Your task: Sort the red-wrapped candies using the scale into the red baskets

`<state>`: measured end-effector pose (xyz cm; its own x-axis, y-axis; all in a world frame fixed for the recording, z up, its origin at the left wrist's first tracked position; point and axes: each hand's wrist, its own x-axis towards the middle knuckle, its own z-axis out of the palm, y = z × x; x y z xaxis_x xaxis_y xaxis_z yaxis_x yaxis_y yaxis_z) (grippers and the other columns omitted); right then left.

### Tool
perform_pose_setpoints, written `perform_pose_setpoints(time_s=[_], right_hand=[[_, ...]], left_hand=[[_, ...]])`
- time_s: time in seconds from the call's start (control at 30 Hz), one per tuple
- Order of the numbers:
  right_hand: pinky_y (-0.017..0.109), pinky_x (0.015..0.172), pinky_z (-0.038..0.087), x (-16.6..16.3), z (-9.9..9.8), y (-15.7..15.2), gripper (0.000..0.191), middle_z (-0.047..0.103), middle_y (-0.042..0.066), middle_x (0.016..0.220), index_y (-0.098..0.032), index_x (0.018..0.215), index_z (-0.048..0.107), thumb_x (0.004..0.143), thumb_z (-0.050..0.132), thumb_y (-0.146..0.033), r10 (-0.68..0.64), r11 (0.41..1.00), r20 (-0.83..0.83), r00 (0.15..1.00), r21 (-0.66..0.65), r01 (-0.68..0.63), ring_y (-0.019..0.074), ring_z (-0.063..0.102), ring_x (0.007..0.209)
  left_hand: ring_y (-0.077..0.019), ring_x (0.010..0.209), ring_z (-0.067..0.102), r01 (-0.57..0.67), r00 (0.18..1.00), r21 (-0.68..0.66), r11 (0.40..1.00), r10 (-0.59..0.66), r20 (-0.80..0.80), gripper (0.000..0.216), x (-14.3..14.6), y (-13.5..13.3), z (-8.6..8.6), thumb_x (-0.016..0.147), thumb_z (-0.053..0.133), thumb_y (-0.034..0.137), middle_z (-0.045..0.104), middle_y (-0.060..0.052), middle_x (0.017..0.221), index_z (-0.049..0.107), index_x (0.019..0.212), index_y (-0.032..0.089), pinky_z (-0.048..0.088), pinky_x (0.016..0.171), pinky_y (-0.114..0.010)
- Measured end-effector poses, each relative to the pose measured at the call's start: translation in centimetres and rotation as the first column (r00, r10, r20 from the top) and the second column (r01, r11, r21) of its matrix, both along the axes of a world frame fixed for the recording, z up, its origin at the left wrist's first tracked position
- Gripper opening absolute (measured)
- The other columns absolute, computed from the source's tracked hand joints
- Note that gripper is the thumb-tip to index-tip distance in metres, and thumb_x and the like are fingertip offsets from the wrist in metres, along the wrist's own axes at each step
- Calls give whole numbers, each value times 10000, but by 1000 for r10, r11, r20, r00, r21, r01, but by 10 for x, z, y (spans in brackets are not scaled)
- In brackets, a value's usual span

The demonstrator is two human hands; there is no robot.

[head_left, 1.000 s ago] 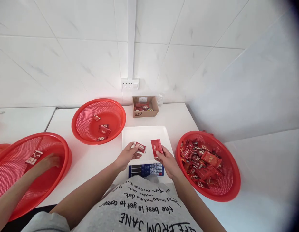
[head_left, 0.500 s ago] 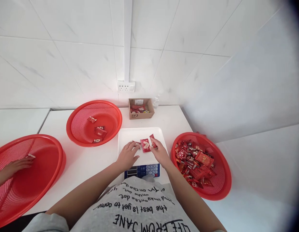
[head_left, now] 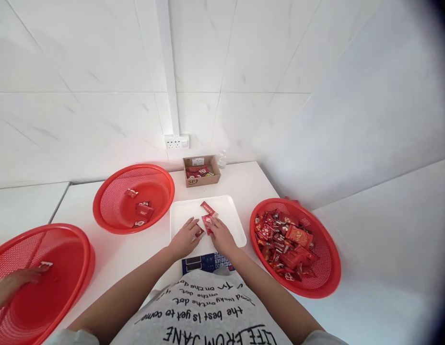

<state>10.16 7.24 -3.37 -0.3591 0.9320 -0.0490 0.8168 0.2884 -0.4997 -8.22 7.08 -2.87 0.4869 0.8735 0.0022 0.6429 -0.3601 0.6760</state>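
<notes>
On the white pan (head_left: 229, 206) of a weighing scale lie a few small red wrapped packets. My left hand (head_left: 184, 239) is at the pan's left side, its fingers and thumb around a dark red packet (head_left: 200, 231) that is partly covered. My right hand (head_left: 222, 235) has its fingertips closed on a pink-red packet (head_left: 206, 223) in the middle of the pan. Just beyond it rests a narrow red packet (head_left: 207, 207), touched by neither hand. The scale's blue keypad (head_left: 208, 262) shows below my wrists.
A red basket (head_left: 332, 268) full of red packets stands at right. Another red basket (head_left: 100, 201) at back left holds several packets. A cardboard box (head_left: 203, 181) with packets sits by the wall. At far left, another person's hand (head_left: 19, 282) reaches into a red basket (head_left: 86, 254).
The narrow packet has left my right hand and lies on the pan's far part. My right hand has moved left onto the pink-red packet. The view has tilted and shifted slightly.
</notes>
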Motion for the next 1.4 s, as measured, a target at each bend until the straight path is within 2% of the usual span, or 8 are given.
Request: perform_pose_setpoints(time_s=[0.17, 0.37, 0.5, 0.67, 0.87, 1.07, 1.27, 1.4], right_hand=[[387, 1035, 283, 5, 0, -2, 459, 480, 75, 1318, -181, 1153, 574, 766, 375, -36, 58, 998, -59, 997, 11, -58, 207, 377, 1237], [380, 1000, 316, 20, 1, -13, 396, 515, 67, 1276, -203, 1097, 603, 772, 419, -69, 78, 996, -26, 997, 55, -76, 210, 394, 1199], [376, 952, 339, 31, 9, -22, 395, 523, 44, 1252, -245, 1119, 583, 764, 473, -112, 34, 998, 13, 999, 54, -35, 214, 408, 1151], [380, 892, 340, 32, 18, -29, 403, 532, 52, 1219, -257, 1176, 527, 785, 476, -171, 40, 999, 94, 995, 31, -43, 225, 416, 1098], [378, 851, 339, 23, 19, -34, 384, 541, 79, 1171, -233, 1171, 516, 788, 485, -216, 54, 999, 108, 993, 2, -54, 239, 425, 1059], [381, 879, 344, 29, 17, -37, 394, 543, 66, 1179, -248, 1174, 522, 781, 503, -215, 72, 997, 22, 997, -20, -72, 224, 421, 1083], [352, 925, 366, 69, 9, -29, 322, 591, 75, 1102, -216, 1083, 598, 817, 418, -188, -141, 981, -245, 959, 95, 169, 192, 487, 1039], [400, 948, 357, 119, -5, -17, 333, 594, 99, 1085, -190, 1064, 603, 813, 383, -200, -403, 885, -321, 857, 101, 454, 214, 494, 1045]], left_hand=[[-284, 1357, 103, 42, 986, 72, 997, -29, -166, 560, 6, 16, -5, 807, 493, 301, 208, -117, 1470, 339, 1337, 206, 157, 1071, -505], [-294, 1360, 68, 223, 937, 151, 963, -169, -306, 724, 16, 46, -7, 792, 422, 577, 212, -120, 1469, 259, 1388, 199, 68, 1072, -513], [-292, 1358, 90, 269, 911, 118, 956, -213, -354, 748, 24, 56, -10, 777, 391, 626, 255, -99, 1458, 266, 1386, 211, 65, 1074, -497], [-296, 1350, 127, 129, 927, 144, 981, -68, -369, 685, 33, 47, -22, 824, 347, 569, 234, -112, 1464, 276, 1384, 181, 151, 1060, -476], [-319, 1213, 357, -101, 887, 279, 955, 214, -410, 543, 43, 27, -15, 864, 339, 457, 415, -146, 1347, 366, 1342, 201, 205, 997, -515], [-293, 1101, 439, -131, 872, 321, 938, 263, -412, 502, 47, 24, -4, 858, 349, 455, 526, -139, 1185, 435, 1282, 201, 227, 982, -494], [-300, 1270, 301, -103, 906, 308, 946, 217, -363, 483, 53, 24, -13, 835, 405, 449, 459, -155, 1301, 480, 1213, 159, 144, 1056, -483], [-293, 1283, 296, -88, 909, 281, 956, 192, -371, 484, 55, 24, -18, 853, 372, 416, 437, -143, 1336, 443, 1260, 163, 155, 1059, -487]])
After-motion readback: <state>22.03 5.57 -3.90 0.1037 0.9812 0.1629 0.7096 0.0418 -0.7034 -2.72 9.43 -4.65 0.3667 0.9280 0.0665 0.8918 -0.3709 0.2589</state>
